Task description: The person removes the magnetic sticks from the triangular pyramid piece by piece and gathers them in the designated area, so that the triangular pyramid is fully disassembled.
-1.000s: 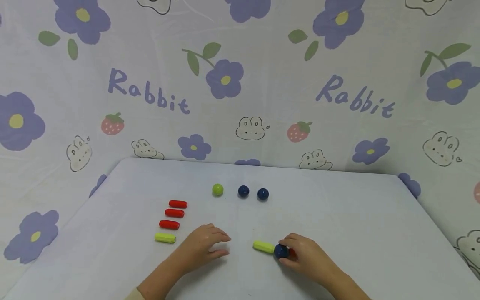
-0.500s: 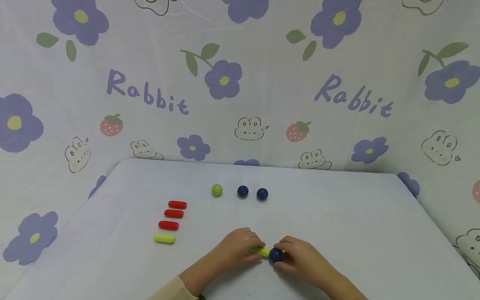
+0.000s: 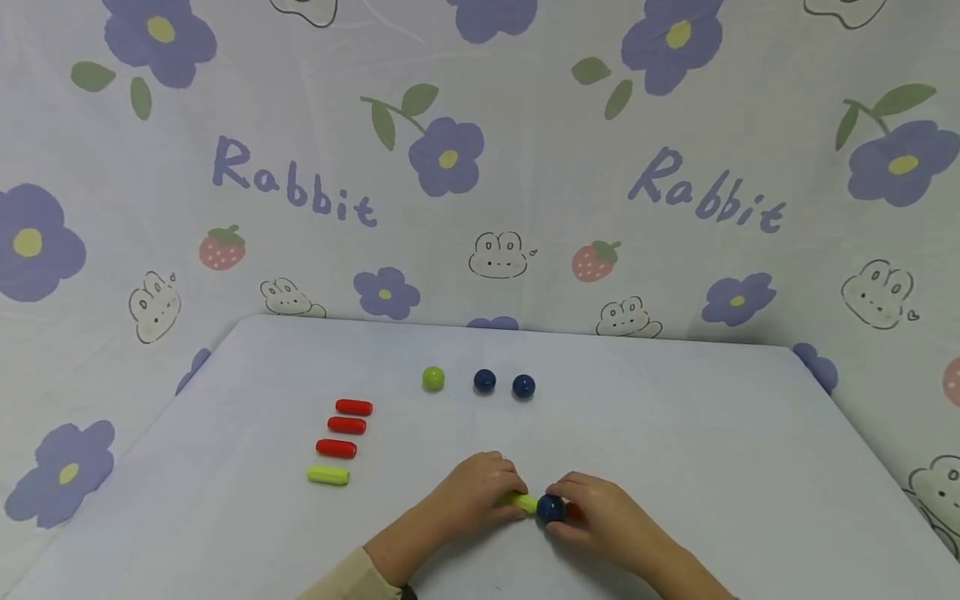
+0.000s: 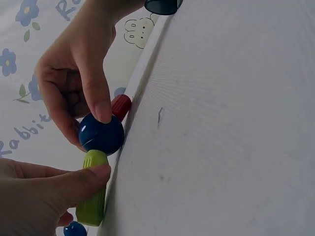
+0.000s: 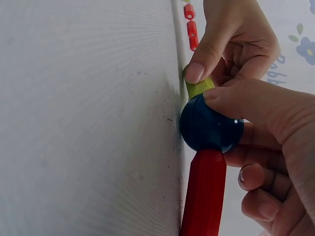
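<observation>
Between thumb and fingers, my right hand (image 3: pixel 607 517) pinches a dark blue ball (image 3: pixel 551 509). A red rod (image 5: pixel 204 191) joins the ball on one side and, in the head view, is mostly covered by the right hand. On the opposite side a yellow-green rod (image 4: pixel 92 196) meets the ball end-on. My left hand (image 3: pixel 476 496) grips this yellow-green rod, its thumb lying along the top in the left wrist view. Rod, ball and rod form a roughly straight line just over the white table.
Left of the hands lie several rods: red rods (image 3: pixel 336 448) in a column and a yellow-green rod (image 3: pixel 328 475) below them. Farther back sit a lime green ball (image 3: pixel 433 378) and two dark blue balls (image 3: pixel 484 381). A patterned cloth (image 3: pixel 555 183) hangs behind the white table (image 3: pixel 675 417).
My left hand has moved right from bare table and taken hold of the yellow-green rod. The right hand has shifted slightly left with the blue ball.
</observation>
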Action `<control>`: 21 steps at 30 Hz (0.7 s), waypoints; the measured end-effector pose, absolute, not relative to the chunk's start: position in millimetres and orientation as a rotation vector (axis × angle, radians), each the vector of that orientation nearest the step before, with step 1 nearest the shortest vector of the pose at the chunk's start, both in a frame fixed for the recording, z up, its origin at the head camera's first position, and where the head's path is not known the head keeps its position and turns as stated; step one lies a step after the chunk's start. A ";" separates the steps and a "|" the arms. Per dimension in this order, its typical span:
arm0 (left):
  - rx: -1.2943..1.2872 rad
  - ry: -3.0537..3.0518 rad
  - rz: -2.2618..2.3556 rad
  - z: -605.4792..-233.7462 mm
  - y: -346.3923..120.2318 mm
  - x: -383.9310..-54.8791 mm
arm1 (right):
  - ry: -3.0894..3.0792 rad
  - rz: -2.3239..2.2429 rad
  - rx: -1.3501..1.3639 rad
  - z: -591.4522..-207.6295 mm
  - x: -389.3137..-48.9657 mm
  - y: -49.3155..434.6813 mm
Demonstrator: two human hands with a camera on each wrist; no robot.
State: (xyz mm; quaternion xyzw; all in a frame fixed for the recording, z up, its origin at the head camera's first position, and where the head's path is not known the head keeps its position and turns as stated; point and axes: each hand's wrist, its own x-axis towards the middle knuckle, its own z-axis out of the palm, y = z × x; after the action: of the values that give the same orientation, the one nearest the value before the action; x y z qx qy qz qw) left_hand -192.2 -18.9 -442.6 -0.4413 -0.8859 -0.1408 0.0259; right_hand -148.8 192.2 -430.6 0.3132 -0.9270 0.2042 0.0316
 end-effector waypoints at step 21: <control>-1.254 -2.708 -0.508 -433.4 -64.0 -202.1 | -2.904 0.590 1.015 -423.3 -152.3 193.6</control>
State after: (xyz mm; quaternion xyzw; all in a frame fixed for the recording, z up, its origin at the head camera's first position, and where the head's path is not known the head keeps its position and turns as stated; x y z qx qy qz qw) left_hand -202.1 -64.0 -433.4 -0.4135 -0.8931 -0.1676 0.0571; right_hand -152.3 193.6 -423.3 0.3241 -0.9271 0.1883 0.0048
